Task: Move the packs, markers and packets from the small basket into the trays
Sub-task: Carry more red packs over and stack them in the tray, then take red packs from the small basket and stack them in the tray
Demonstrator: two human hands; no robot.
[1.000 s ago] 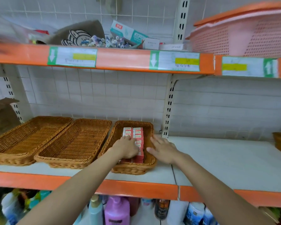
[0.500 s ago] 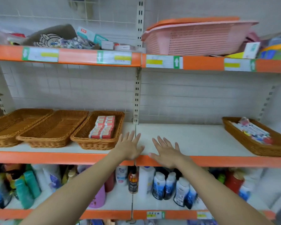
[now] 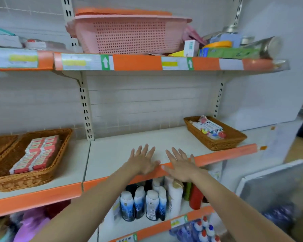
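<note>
- Both hands are empty, fingers straight and spread: the left hand (image 3: pixel 142 161) and right hand (image 3: pixel 181 165) hover side by side over the front edge of the middle shelf (image 3: pixel 112 154).
- The small basket (image 3: pixel 215 135) sits at the shelf's right end, well apart from the hands, with markers (image 3: pixel 207 127) and packets lying in it.
- At the left, a wicker tray (image 3: pixel 24 179) holds rows of red-and-white packs (image 3: pixel 37 152); another tray (image 3: pixel 0 142) beside it is cut off by the frame.
- A pink basket (image 3: pixel 129 35) stands on the upper shelf.
- Bottles (image 3: pixel 143 201) line the shelf below.
</note>
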